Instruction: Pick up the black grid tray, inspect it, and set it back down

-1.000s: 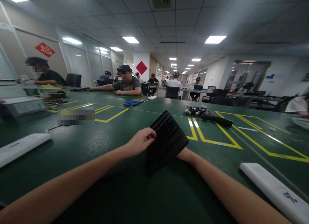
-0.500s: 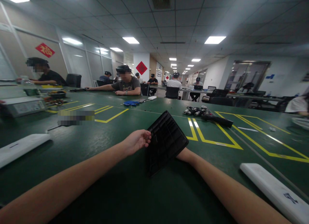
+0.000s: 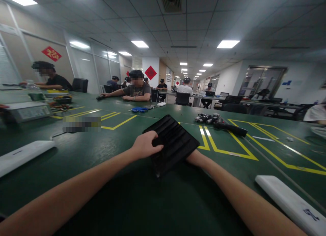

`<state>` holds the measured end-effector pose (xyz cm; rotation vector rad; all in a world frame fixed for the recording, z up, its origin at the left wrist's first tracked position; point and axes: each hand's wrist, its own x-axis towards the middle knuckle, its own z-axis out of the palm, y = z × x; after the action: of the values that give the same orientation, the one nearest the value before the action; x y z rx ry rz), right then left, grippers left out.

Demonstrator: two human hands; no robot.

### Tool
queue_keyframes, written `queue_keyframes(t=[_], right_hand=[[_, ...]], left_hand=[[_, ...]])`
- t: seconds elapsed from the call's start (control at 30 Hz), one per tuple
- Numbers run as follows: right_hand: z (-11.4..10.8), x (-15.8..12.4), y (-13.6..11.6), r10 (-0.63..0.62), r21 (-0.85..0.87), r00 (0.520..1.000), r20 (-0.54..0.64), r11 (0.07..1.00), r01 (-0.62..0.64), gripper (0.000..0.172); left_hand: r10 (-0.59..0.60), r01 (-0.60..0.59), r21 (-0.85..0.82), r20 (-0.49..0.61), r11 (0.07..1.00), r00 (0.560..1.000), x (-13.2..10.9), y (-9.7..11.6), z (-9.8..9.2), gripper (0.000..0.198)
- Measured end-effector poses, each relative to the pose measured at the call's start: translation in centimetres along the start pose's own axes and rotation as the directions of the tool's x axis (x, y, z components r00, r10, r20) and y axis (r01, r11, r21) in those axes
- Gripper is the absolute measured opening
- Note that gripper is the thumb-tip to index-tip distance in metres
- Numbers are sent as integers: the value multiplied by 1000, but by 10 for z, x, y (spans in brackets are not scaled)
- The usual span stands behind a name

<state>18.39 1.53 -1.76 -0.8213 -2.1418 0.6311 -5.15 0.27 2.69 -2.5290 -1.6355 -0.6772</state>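
Note:
A black plastic tray (image 3: 178,141) with raised ribs across its inner face is held tilted above the green table. My right hand (image 3: 195,158) grips it from behind at its lower right side, and most of its fingers are hidden by the tray. Over the tray's left part, my left hand (image 3: 146,145) has thumb and fingers bent together against the ribbed face. Its fingertips merge with the dark surface, so what they pinch there is hidden.
White bars lie at the left (image 3: 26,156) and right (image 3: 292,203). Dark metallic parts (image 3: 207,118) and a black cylinder (image 3: 233,129) are beyond the tray. Blue gloves (image 3: 139,109) lie farther off. A grey box (image 3: 29,111) stands left. A co-worker (image 3: 137,88) sits across the table (image 3: 107,175).
My left hand has moved from the tray's left edge onto its inner face, thumb now spread over it. The tray has tipped flatter. The co-worker's outstretched arm has drawn back somewhat.

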Motion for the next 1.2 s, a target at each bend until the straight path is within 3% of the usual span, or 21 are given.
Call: queue_keyframes(t=[0.07,0.13,0.23,0.33,0.43,0.53,0.63,0.77,0.87,0.93,1.03,1.2], right_hand=[[-18,1,10,148,-244,987,-63,957,-159,55],[-41,-2,19,287,-447,941,-178,828,-337,61],[-70,-14,32,399,-608,851,-342,597,-524,59],[-84,-25,43,490,-659,775,-400,434,-614,56],[-83,-31,49,554,-689,739,-382,363,-628,53],[-80,-33,48,591,-688,705,-392,321,-651,54],[-78,-29,39,546,-690,704,-454,285,-665,61],[-62,-11,16,456,-692,776,-435,382,-612,63],[-33,2,-9,424,-676,864,-271,555,-484,64],[-10,5,-24,395,-639,911,-117,672,-374,63],[20,1,-40,351,-600,933,76,764,-238,59],[36,-8,-44,315,-591,937,152,789,-170,50]], left_hand=[[-156,159,102,-36,982,987,8,-20,-9,41],[-335,342,180,-71,922,940,15,-46,-19,47],[-594,594,250,-84,765,800,18,-89,-33,58],[-733,717,259,-45,648,679,13,-123,-40,64],[-762,739,267,-23,619,647,6,-140,-40,63],[-722,697,291,-27,655,691,3,-140,-40,55],[-595,591,308,-92,745,798,7,-126,-40,41],[-374,402,277,-149,873,915,13,-88,-25,40],[-73,89,181,-93,980,993,9,-48,-1,40],[82,-82,126,2,989,997,2,-24,15,39],[229,-241,111,106,964,968,-6,-3,32,33],[281,-299,90,172,950,944,-3,-4,38,29]])
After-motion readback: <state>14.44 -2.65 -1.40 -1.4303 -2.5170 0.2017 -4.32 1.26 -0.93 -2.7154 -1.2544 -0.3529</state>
